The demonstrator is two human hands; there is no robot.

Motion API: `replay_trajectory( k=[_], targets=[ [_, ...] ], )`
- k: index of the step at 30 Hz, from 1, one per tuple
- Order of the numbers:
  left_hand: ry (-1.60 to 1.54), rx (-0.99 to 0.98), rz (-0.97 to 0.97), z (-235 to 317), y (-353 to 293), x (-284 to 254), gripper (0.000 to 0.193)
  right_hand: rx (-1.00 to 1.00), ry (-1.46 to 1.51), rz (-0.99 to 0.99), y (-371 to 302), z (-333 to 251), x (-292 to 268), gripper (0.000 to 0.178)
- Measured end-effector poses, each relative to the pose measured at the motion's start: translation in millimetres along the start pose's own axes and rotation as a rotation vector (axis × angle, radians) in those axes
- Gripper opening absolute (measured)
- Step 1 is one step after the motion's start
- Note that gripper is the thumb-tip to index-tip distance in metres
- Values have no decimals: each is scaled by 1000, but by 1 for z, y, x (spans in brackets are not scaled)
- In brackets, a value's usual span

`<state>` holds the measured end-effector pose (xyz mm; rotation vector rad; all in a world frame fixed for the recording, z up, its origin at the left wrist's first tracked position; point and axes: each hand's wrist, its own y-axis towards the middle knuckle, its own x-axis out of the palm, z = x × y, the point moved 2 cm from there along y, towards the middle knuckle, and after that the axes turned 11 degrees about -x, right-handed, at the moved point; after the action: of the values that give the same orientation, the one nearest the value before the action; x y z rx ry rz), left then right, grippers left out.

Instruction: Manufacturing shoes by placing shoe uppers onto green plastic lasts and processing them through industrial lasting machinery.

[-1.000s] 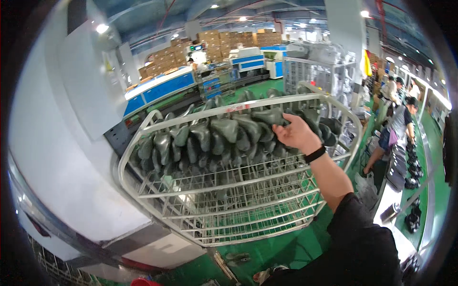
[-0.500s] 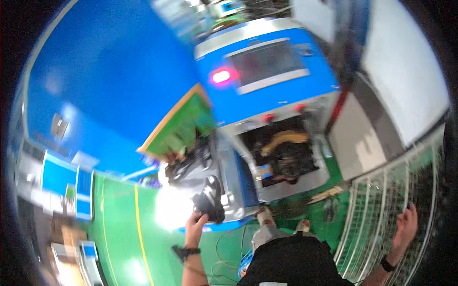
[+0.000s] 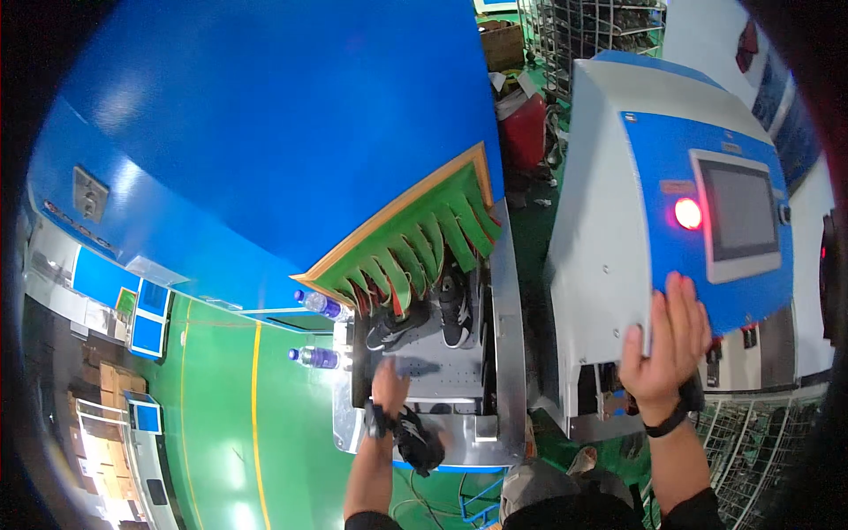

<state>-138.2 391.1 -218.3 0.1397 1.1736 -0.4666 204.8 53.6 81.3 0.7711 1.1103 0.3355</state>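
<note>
My left hand [image 3: 389,385], blurred by motion, is above the near end of a perforated grey conveyor bed [image 3: 442,360]. Just below its wrist, at the table's front edge, is a black sports shoe [image 3: 418,442]; whether they touch is unclear. Farther along the bed, two black-and-white shoes, a left one [image 3: 389,331] and a right one [image 3: 454,311], stand partly under a fringed green curtain [image 3: 411,256]. Against the corner of a blue-and-white machine [image 3: 601,256] lies my right hand [image 3: 667,353], open, fingers stretched upward.
A large blue housing [image 3: 291,132] rises above the curtain. Two bottles, an upper one [image 3: 320,303] and a lower one [image 3: 316,357], are at the bed's left side. The machine carries a lit red lamp [image 3: 687,213] and a dark screen [image 3: 742,212]. Wire racks [image 3: 751,450] stand at lower right.
My view has swung left, away from the machine's front. The left hand, earlier on a black shoe, is now above it. My right hand has moved from beside the rack onto the machine.
</note>
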Motion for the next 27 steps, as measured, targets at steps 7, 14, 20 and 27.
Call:
replay_trajectory(
  k=[7,14,20,27],
  targets=[
    [-156,-212,462,12,145,55,44,-67,-101,38,-8,-5,13,50],
    [-927,-327,85,98,32,17,54,-18,-117,24,-5,-8,4,50],
    [-1464,-262,-421,218,-167,-84,39,45,893,-30,-51,-45,-44,85],
    [-1064,-42,-1217,285,-270,-54,73,1393,2048,-787,-153,-4,-67,58]
  ],
)
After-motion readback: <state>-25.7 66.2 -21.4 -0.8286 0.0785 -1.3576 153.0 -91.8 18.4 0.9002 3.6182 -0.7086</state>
